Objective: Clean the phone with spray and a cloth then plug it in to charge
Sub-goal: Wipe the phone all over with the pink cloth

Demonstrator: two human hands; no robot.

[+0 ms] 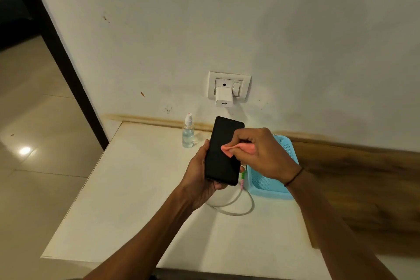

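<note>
A black phone (221,161) is held up above the white table (127,200), screen facing me, with my left hand (200,175) wrapped around its lower left edge. My right hand (263,154) pinches a small pink cloth (229,149) and presses it against the middle of the screen. A clear spray bottle (188,132) with a white nozzle stands upright on the table near the wall, left of the phone. A white charger adapter (223,97) sits in the wall socket (229,86). A white cable (236,206) lies looped on the table below the phone.
A light blue mesh basket (270,183) stands on the table under my right wrist. A dark wooden surface (363,188) adjoins the table on the right. To the left the table ends at a tiled floor (34,143) and a dark door frame (59,52).
</note>
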